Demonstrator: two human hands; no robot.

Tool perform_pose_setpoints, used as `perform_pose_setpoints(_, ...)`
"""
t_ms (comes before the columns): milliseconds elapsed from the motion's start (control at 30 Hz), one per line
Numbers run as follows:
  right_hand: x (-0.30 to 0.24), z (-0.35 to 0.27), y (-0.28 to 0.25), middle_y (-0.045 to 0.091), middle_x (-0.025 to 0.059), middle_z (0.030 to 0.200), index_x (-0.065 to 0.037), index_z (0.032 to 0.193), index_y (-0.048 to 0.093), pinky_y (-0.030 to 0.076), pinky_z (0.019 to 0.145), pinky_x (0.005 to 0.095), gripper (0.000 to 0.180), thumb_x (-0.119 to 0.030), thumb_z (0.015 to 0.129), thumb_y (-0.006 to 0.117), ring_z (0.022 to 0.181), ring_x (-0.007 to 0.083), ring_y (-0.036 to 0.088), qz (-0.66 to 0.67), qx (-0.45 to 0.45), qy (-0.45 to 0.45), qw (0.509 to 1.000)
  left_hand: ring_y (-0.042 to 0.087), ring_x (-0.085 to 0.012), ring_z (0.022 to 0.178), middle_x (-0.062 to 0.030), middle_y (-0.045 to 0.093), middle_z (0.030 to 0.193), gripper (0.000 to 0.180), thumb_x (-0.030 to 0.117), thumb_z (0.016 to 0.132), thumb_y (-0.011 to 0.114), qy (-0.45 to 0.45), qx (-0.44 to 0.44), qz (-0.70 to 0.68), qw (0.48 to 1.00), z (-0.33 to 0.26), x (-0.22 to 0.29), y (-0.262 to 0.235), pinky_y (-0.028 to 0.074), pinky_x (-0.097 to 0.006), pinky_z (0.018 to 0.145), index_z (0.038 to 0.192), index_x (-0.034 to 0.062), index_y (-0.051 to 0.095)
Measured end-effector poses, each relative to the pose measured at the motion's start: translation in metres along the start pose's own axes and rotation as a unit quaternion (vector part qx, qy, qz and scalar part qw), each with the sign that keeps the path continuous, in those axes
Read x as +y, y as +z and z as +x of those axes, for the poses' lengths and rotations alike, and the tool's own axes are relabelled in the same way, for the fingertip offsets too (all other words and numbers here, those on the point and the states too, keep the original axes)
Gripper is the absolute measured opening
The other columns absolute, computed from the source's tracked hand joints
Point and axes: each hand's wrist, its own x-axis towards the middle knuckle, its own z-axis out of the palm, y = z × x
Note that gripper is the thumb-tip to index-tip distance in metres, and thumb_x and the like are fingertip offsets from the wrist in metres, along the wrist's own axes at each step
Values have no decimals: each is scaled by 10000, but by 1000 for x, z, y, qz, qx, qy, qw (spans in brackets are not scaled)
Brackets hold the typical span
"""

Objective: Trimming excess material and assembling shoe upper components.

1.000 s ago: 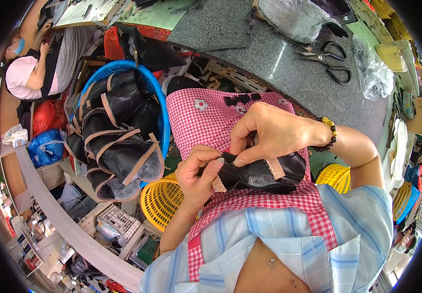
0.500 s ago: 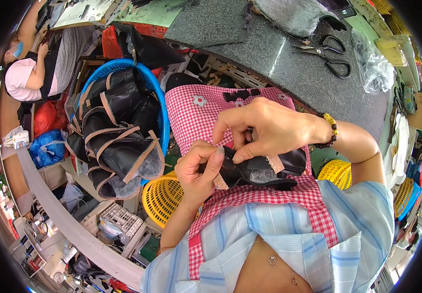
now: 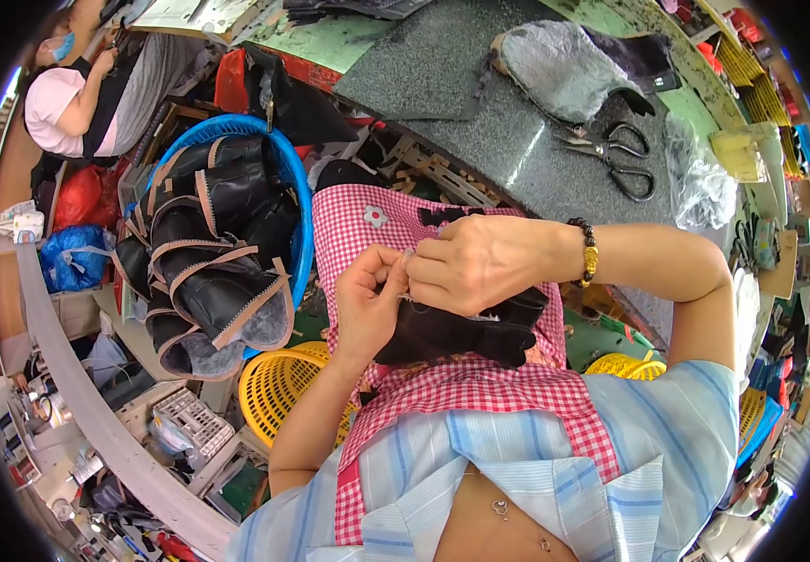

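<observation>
Black leather, a floppy dark shoe piece (image 3: 461, 332), hangs in front of the person's red-and-white checked apron (image 3: 480, 393), well short of the worktop's near edge. The left hand (image 3: 367, 304) comes up from below and pinches the piece's upper left edge between thumb and fingertips, a narrow grip closed on the material. The right hand (image 3: 480, 267) reaches across from the right, fingers curled down over the top of the same piece, its fingertips meeting those of the left hand at the edge; its grip is likewise closed on the leather. A dark bead bracelet with one yellow bead (image 3: 587, 253) circles the right wrist.

The grey stone worktop (image 3: 555, 178) lies beyond the hands. On it, toward the far right part, black-handled scissors (image 3: 611, 155) lie flat, just beside a grey fleecy lining piece (image 3: 564, 70) nearer the far edge. A dark rubber mat (image 3: 414, 70) covers the far left part, and a crumpled clear plastic bag (image 3: 700, 183) sits at the right edge.

Left of the worktop, a blue basket (image 3: 297, 201) holds a stack of black shoe uppers with tan trim (image 3: 208, 253). A yellow basket (image 3: 278, 384) stands below it, near the left forearm. Another person in a pink top (image 3: 58, 103) sits at the far left.
</observation>
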Motion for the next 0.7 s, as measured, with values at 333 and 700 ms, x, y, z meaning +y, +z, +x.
perform_pose_setpoints(333,-28,-40,-35,436,48,688,-57,690,509,442,469,294,137,-123,663,627,607,163,522,160,37,-17,986,567,-41,642,-6,628,730,79,-32,872,541,-59,38,-1,998,31,-20,-8,433,-175,582,855,-26,619)
perform_pose_setpoints(700,-49,-43,-27,540,77,628,-19,746,544,440,491,316,115,-84,756,639,526,223,555,478,53,233,845,562,-29,712,22,640,828,171,91,875,619,-262,-311,84,910,59,22,-15,449,-179,654,1014,-7,639)
